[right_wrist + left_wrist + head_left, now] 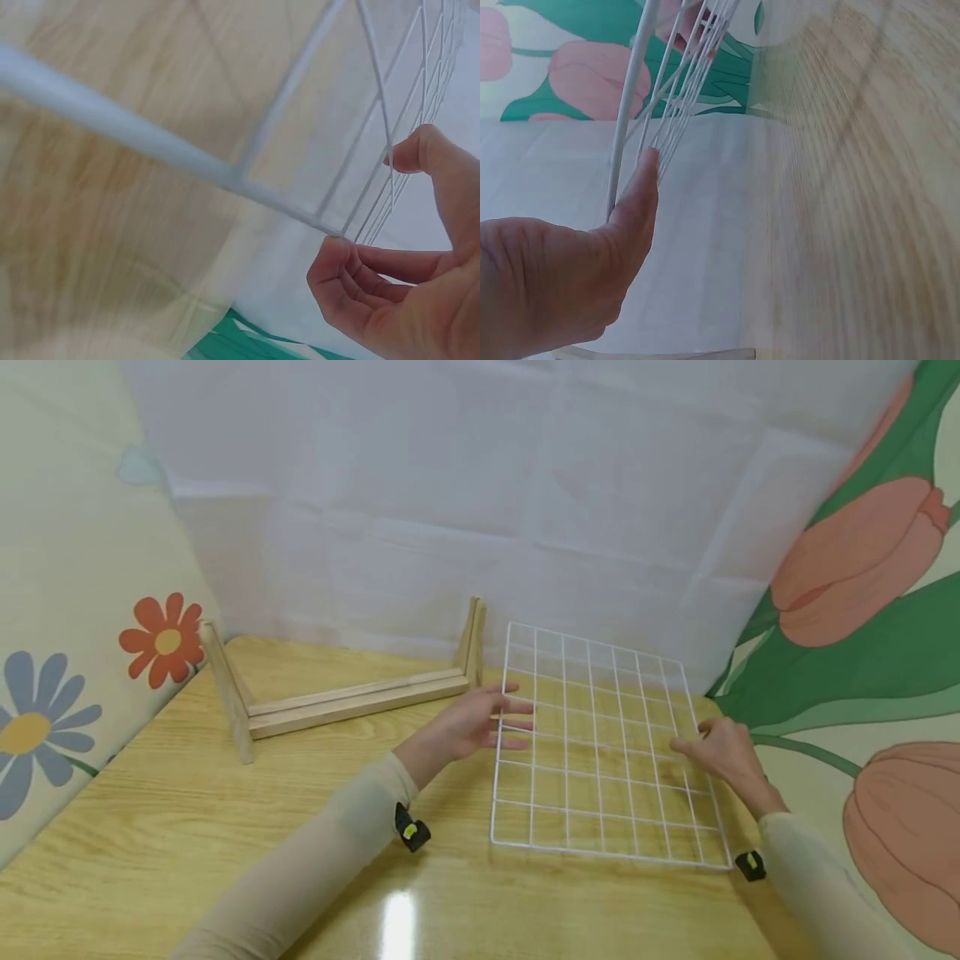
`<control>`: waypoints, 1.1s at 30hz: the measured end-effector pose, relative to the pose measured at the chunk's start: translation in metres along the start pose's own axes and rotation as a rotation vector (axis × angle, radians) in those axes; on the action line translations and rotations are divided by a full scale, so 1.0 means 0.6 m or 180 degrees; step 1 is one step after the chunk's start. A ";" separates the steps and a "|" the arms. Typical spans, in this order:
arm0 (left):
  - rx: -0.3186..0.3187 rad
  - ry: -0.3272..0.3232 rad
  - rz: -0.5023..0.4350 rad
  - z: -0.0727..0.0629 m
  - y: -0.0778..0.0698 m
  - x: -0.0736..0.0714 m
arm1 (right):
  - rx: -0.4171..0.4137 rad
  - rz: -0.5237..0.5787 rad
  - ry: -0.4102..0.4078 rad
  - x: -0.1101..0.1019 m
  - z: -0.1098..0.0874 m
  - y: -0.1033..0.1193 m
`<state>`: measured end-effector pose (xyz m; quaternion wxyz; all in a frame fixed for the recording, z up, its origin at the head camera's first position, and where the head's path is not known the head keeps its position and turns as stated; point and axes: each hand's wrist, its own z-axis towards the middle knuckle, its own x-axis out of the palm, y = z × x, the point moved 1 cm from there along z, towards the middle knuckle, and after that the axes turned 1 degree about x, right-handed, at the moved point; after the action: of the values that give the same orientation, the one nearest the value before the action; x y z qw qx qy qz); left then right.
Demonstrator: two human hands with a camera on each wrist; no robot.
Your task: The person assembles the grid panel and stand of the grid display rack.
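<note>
A white wire grid panel is held at a tilt over the wooden table, with a hand at each side. My left hand is at its left edge, the fingers straight and spread behind the wires. In the left wrist view, the panel's edge bar runs down to that hand. On the opposite side my right hand grips the right edge. The right wrist view shows curled fingers at the edge bar and the thumb on the other side of the wires.
A wooden frame with two upright ends stands at the back left of the table. Behind the table hangs a white cloth. Flower-patterned sheets flank both sides.
</note>
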<state>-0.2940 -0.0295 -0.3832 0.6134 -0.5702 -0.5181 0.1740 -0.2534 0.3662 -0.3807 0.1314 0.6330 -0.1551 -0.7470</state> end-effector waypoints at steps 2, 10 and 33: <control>0.0034 0.0102 -0.0180 0.002 -0.001 0.002 | 0.0008 -0.0006 -0.0026 -0.005 0.003 0.005; 0.0258 0.0167 -0.0430 0.002 -0.005 0.015 | 0.0163 0.0077 -0.0013 -0.013 0.008 0.011; 0.1129 0.0073 -0.0518 -0.002 -0.023 0.031 | 0.0234 0.0661 -0.1267 -0.027 0.007 0.069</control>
<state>-0.2909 -0.0193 -0.3626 0.7221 -0.4113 -0.5167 0.2059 -0.2548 0.3349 -0.3492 0.1512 0.4581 -0.2695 -0.8335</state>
